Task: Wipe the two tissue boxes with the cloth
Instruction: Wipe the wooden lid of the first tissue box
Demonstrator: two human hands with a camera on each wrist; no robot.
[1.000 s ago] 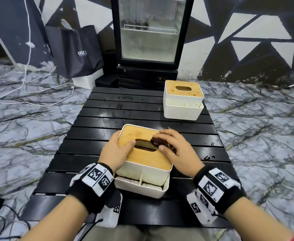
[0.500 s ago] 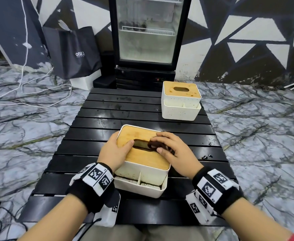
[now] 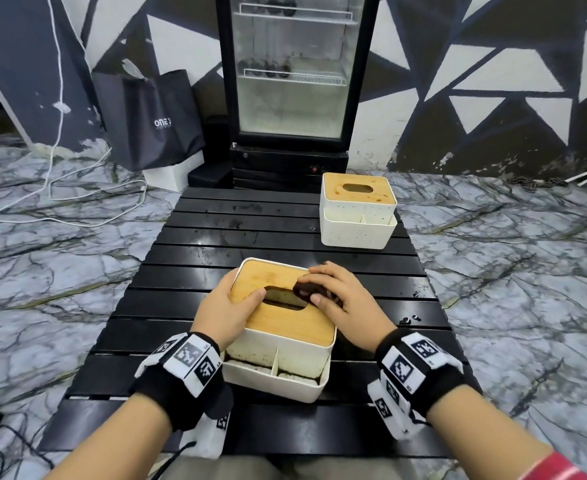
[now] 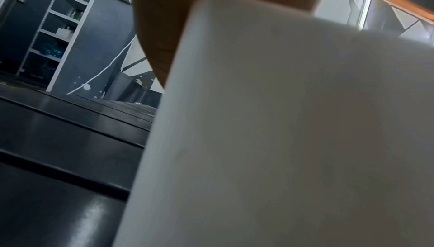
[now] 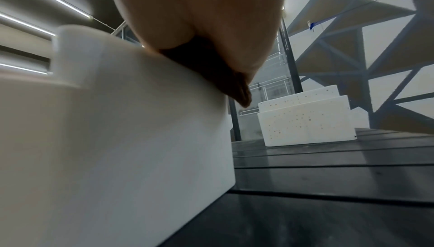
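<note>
The black slatted table [image 3: 216,244] holds two tissue boxes. The near tissue box [image 3: 285,344] sits in the middle of the table, close to the person. The far tissue box [image 3: 356,216] sits at the far right part of the table, well apart from the near one.

The job looks like it is only partly done. The near box is the one being wiped now, on its wooden lid [image 3: 285,317]. Nobody touches the far box, and it shows little brown specks on its white side, so I think it is not cleaned yet. The tray at the front of the near box also looks dirty, so there may be more to wipe there.

The left hand [image 3: 224,311] curls round the left side of the near box, with the thumb lying on the lid by the slot, to keep it from sliding.

The right hand [image 3: 342,299] presses down on the right side of the lid, fingers bent over the dark cloth [image 3: 307,292] and pinching it against the wood, just beside the slot
</note>
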